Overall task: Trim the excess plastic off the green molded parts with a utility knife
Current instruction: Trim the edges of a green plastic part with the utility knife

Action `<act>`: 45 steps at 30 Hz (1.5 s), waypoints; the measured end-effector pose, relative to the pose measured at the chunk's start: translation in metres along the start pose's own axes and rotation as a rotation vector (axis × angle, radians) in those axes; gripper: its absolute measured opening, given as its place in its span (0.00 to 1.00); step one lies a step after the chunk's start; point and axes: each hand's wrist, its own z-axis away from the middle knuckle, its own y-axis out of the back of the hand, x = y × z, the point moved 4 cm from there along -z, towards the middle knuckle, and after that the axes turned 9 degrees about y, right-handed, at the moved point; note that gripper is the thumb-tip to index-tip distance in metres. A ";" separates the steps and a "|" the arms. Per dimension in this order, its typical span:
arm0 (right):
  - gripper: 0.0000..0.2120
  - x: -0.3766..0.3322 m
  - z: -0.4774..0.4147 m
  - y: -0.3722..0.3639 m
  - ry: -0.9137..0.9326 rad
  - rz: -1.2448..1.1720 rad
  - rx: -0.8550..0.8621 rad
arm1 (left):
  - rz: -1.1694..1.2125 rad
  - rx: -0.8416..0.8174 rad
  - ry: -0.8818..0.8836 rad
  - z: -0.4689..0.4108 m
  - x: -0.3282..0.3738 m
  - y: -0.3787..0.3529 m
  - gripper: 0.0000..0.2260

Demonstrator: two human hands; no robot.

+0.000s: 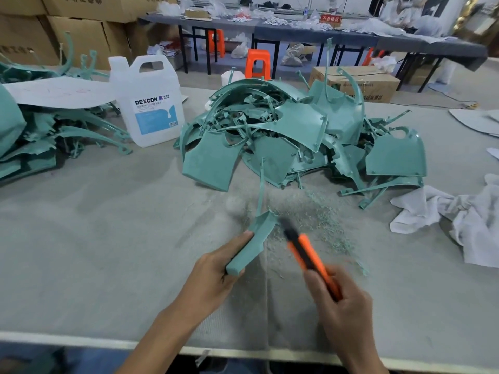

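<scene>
My left hand (213, 276) grips a small green molded part (253, 241) above the near middle of the table; a thin green sprue stem (260, 190) sticks up from its far end. My right hand (343, 300) holds an orange and black utility knife (307, 255), its black tip blurred and right beside the part's far end. Fine green shavings (318, 222) lie scattered on the grey cloth beyond both hands. A big pile of green molded parts (297, 136) sits behind them.
A second heap of green parts (54, 136) lies at the left under a white sheet. A white DEXCON jug (148, 103) stands between the piles. White rags (464, 222) lie at the right. The table's front edge (81, 341) runs near me. Cardboard boxes and orange stools stand behind.
</scene>
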 end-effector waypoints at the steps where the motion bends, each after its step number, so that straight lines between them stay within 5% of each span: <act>1: 0.13 -0.003 0.003 -0.004 0.019 0.000 -0.063 | -0.008 0.005 0.000 0.000 0.000 0.000 0.28; 7: 0.11 0.004 -0.001 0.002 -0.015 0.029 0.037 | -0.015 0.011 0.003 -0.002 -0.002 -0.001 0.27; 11: 0.15 0.001 0.001 -0.005 0.009 0.000 -0.078 | -0.022 0.011 0.014 -0.003 -0.004 -0.002 0.26; 15: 0.17 0.003 -0.007 0.003 -0.047 0.049 0.068 | -0.019 0.018 0.034 -0.003 -0.005 -0.003 0.26; 27: 0.16 -0.031 0.014 -0.009 0.365 0.075 -0.095 | -0.127 0.176 0.091 -0.011 0.002 -0.008 0.23; 32: 0.12 -0.009 0.007 -0.001 0.002 0.064 0.040 | -0.082 0.162 0.106 -0.009 0.000 -0.009 0.29; 36: 0.13 -0.018 0.013 -0.009 0.154 0.069 -0.085 | -0.125 0.152 0.087 -0.009 0.003 -0.009 0.29; 40: 0.08 -0.002 0.003 -0.003 -0.015 0.087 0.008 | -0.110 0.141 0.085 -0.007 0.002 -0.009 0.30; 45: 0.19 -0.004 0.007 -0.010 0.003 0.080 -0.057 | -0.136 0.099 0.045 -0.008 0.009 -0.006 0.29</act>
